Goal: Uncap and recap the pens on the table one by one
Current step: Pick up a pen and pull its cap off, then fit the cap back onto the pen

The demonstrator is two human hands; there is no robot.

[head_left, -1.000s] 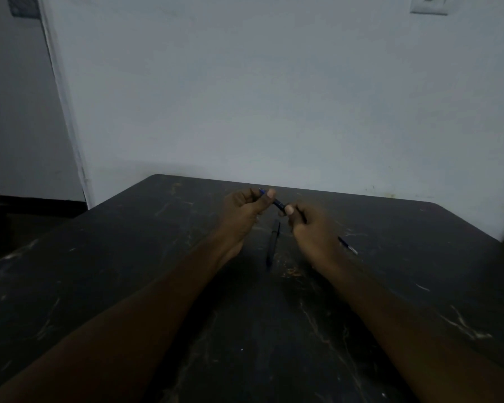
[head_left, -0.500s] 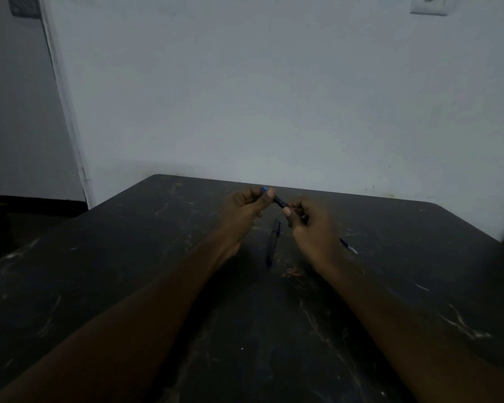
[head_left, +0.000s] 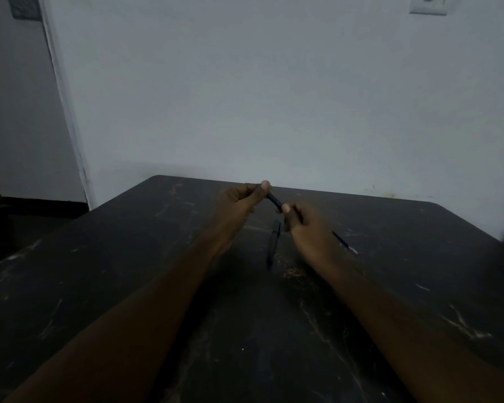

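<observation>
I hold a dark pen (head_left: pixel 275 200) above the black table (head_left: pixel 128 257), between both hands. My left hand (head_left: pixel 239 205) pinches its upper end, where the cap sits. Gripping the barrel is my right hand (head_left: pixel 309 228), and the thin tail of the pen sticks out past it toward the right, ending in a pale tip. A second dark pen (head_left: pixel 273 244) lies on the table just below and between my hands, pointing roughly toward me. In this dim light I cannot tell whether the cap is on or pulled off.
The scratched table ends at a pale wall (head_left: pixel 274 97) close behind my hands. A wall switch plate (head_left: pixel 428 4) is at the top right. A dark gap and doorway are on the left beyond the table's left edge.
The blue end of the pen, seen by my left thumb before, is covered by my fingers now. Both hands stay almost in place.
</observation>
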